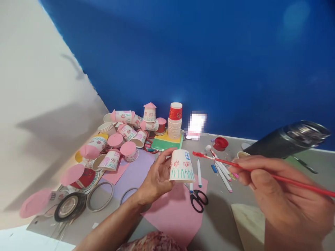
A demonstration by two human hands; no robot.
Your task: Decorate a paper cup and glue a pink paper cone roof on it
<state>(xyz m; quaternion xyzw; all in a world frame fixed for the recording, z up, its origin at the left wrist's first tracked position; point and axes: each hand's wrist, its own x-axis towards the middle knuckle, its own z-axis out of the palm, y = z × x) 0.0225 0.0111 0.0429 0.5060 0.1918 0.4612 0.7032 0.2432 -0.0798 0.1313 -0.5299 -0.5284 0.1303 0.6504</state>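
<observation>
My left hand (158,176) holds an upside-down white paper cup (181,166) by its left side. Drawn on the cup are a blue window, red flowers and green grass strokes. On the right, my right hand (282,195) grips a thin red paintbrush (227,161) like a pen. Its red-coated tip is just right of the cup, apart from it. Beyond the brush lies a small red paint pot (220,143). Below the cup are pink paper (172,216) and black-handled scissors (198,201).
Many decorated cups with pink paper tops (128,150) crowd the left side. A cup stack (175,125) stands at the back on a green and yellow packet. Markers (222,174) lie right of centre. A dark flask (285,139) and tape rolls (100,197) are also there.
</observation>
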